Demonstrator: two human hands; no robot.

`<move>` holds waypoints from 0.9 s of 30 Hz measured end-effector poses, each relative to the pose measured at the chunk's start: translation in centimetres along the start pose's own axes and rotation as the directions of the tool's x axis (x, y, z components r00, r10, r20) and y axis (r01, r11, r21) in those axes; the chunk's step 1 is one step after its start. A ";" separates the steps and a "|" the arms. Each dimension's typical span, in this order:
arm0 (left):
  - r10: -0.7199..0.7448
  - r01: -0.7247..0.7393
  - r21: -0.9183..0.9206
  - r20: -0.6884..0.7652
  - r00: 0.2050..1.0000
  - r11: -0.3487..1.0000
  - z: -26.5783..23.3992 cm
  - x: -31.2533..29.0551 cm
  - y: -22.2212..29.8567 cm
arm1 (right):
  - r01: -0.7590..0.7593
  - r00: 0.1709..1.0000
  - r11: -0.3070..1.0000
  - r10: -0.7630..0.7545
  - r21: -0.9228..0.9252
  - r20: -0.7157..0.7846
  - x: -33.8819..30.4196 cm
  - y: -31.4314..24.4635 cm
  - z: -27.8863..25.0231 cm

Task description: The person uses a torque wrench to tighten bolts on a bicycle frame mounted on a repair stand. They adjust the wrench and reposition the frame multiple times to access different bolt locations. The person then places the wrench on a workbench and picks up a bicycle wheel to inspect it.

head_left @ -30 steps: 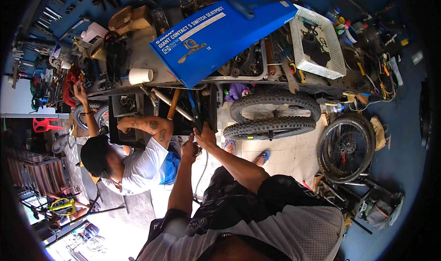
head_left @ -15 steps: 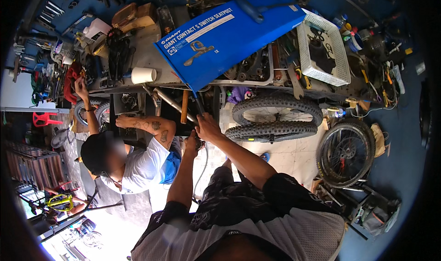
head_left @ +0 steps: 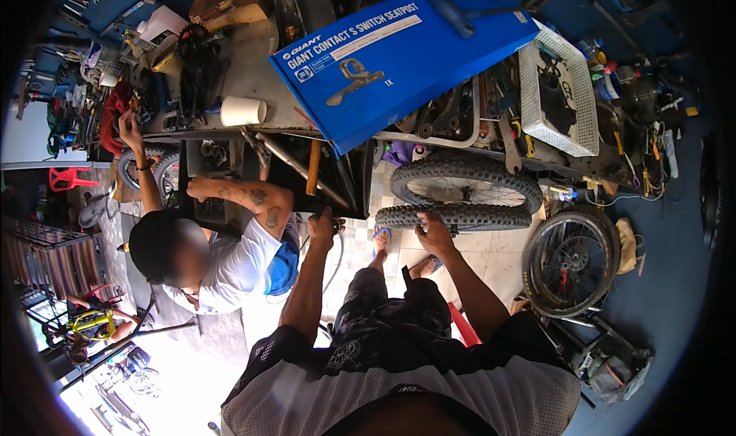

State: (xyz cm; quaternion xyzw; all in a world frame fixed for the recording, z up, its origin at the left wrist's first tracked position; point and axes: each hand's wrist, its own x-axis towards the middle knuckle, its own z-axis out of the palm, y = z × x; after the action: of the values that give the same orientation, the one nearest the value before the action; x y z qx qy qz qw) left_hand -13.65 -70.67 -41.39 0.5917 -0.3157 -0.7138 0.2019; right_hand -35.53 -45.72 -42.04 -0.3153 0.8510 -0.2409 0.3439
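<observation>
My left hand (head_left: 322,230) is closed around a small dark object just in front of an open drawer (head_left: 360,183); its kind is hidden by the fingers. A thin dark cable hangs below that hand. My right hand (head_left: 435,234) is at the near edge of a knobby bicycle tyre (head_left: 491,218), its fingers partly spread; I cannot tell whether they touch the rubber. Behind it lies a second wheel (head_left: 460,183). In the drawer are a hammer with a wooden handle (head_left: 313,167) and a metal tube (head_left: 295,162).
A long blue box (head_left: 429,68) lies across the cluttered workbench, between a paper cup (head_left: 243,111) and a white plastic basket (head_left: 579,137). A co-worker in a white shirt (head_left: 230,256) leans in at my left. More wheels (head_left: 571,259) stand at the right.
My right hand has left the drawer beside my left hand and moved right to the near tyre. My left hand stays closed in about the same place. The view has shifted slightly.
</observation>
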 end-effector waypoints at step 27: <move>-0.069 0.048 0.093 0.231 0.971 0.995 6.9 3.0 0.1 | -0.325 0.923 0.914 0.363 0.242 -0.131 -20.5 9.4 -4.1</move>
State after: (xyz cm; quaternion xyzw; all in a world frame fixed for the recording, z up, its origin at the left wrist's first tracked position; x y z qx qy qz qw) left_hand -21.01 -71.26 -42.78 0.5209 -0.3502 -0.7697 0.1164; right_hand -30.43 -24.13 -36.40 -0.0988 0.8886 -0.2939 0.3379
